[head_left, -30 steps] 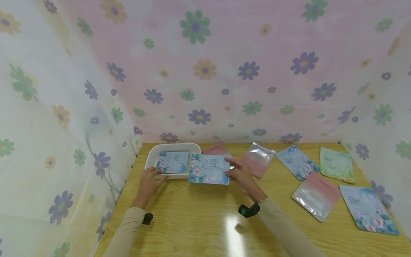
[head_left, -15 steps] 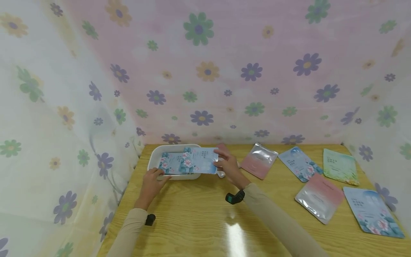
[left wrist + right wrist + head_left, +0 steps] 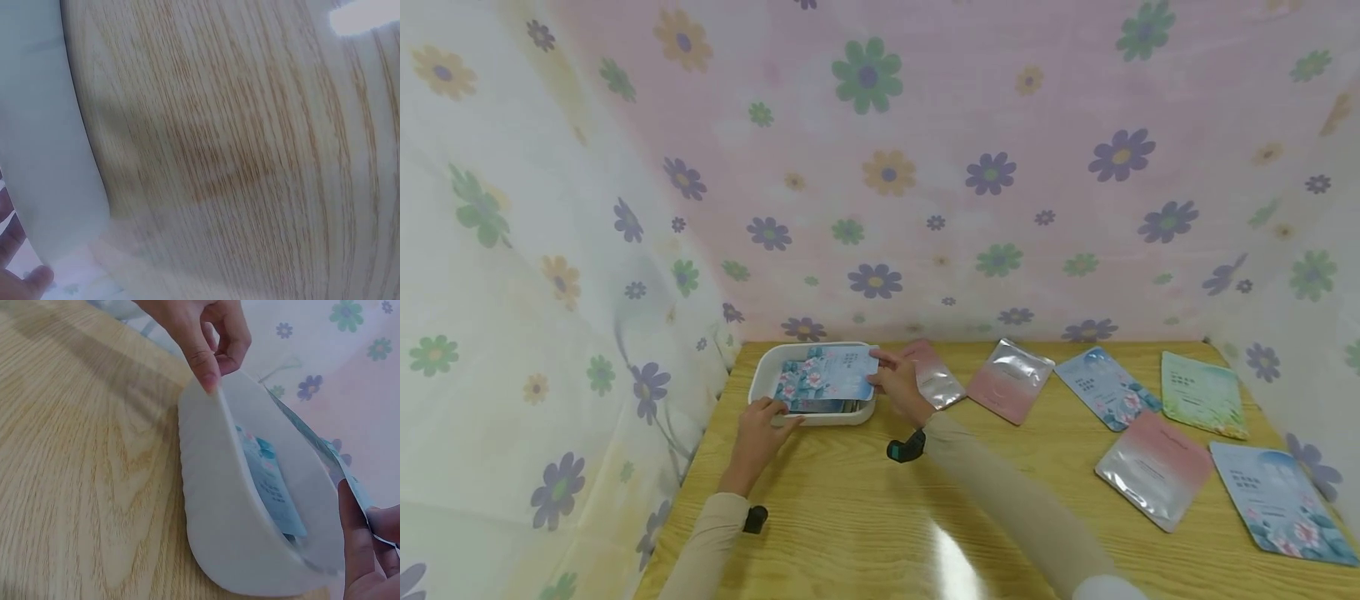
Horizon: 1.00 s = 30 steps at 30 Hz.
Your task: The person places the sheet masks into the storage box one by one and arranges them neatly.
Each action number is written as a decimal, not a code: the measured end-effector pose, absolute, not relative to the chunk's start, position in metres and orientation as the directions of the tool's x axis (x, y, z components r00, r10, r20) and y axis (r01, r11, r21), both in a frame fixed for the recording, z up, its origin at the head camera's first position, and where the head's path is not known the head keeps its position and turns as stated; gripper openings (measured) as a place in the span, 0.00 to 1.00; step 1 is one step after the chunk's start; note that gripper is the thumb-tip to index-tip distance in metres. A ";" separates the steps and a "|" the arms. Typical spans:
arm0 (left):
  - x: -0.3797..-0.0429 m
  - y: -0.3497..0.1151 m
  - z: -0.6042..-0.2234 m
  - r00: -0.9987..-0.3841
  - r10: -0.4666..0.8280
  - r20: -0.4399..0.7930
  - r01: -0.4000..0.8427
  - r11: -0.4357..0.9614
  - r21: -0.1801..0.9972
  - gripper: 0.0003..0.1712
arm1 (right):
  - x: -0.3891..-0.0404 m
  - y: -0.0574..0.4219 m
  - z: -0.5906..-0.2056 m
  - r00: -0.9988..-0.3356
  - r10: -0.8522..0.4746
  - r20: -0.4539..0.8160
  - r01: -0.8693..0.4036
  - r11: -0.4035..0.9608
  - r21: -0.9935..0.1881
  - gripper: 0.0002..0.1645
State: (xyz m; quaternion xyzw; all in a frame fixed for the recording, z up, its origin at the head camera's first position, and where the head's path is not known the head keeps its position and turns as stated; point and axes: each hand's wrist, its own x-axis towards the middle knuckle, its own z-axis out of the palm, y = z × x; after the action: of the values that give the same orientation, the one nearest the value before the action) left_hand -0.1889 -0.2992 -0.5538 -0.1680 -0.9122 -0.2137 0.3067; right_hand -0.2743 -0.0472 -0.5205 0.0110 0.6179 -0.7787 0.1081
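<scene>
My right hand (image 3: 904, 385) pinches the right edge of a blue sheet mask packet (image 3: 844, 371) with pink lotus flowers, held over a white plastic bin (image 3: 760, 373). In the right wrist view this packet (image 3: 315, 440) is seen nearly edge-on, above the far side of the bin. My left hand (image 3: 756, 437) pinches the bin's near left rim, thumb outside and fingers curled inside. Another blue packet (image 3: 275, 487) lies inside the bin, partly hidden in the head view by the held one. In the left wrist view the bin wall (image 3: 50, 137) covers most of the left hand.
On the wood-grain table (image 3: 850, 517), right of the bin, lie pink-and-silver packets (image 3: 1011, 381), one of them (image 3: 1153, 471) close to the front right. Blue packets (image 3: 1101, 387) and a green packet (image 3: 1204, 393) lie further right. Flower-printed cloth (image 3: 925, 167) walls the back and sides.
My right hand has carried the blue packet leftward, from beside the bin to over it. The left hand has stayed on the rim. The whole view has shifted slightly.
</scene>
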 end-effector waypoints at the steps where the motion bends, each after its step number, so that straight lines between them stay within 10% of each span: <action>1: -0.189 -0.300 -0.554 -0.757 0.174 0.630 0.437 0.852 0.290 0.16 | -0.275 -0.052 -0.521 -0.976 -0.154 -0.155 0.185 -0.205 -0.961 0.31; 21: -0.189 -0.296 -0.554 -0.780 0.134 0.611 0.404 0.854 0.328 0.16 | -0.291 -0.109 -0.548 -0.972 -0.194 -0.132 0.139 -0.027 -0.990 0.30; 30: -0.189 -0.298 -0.555 -0.793 0.119 0.597 0.384 0.859 0.339 0.16 | -0.291 -0.117 -0.547 -0.971 -0.233 -0.047 -0.039 0.350 -0.936 0.34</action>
State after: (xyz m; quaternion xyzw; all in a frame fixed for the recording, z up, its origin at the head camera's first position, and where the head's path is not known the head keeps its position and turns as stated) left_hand -0.1894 -0.2982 -0.5554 -0.1369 -0.9192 -0.2277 0.2908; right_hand -0.2911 -0.1170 -0.5473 -0.0832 0.8171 -0.5640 0.0861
